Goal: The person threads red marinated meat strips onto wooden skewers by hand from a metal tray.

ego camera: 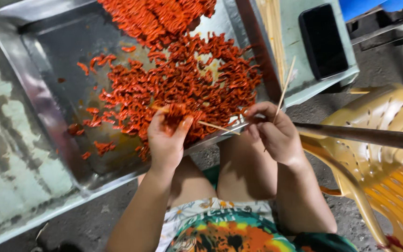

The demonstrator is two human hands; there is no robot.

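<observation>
The left hand (166,135) is clenched around a red meat piece (176,114) at the tray's (33,88) near edge, beside the pile. The right hand (274,133) pinches a thin skewer (283,91), keeping its point near the piece for pushing through.

The tray (33,93) runs off the top edge. The left hand (166,140) hides some red bits. The yellow chair (383,158) is cut off at right.
</observation>
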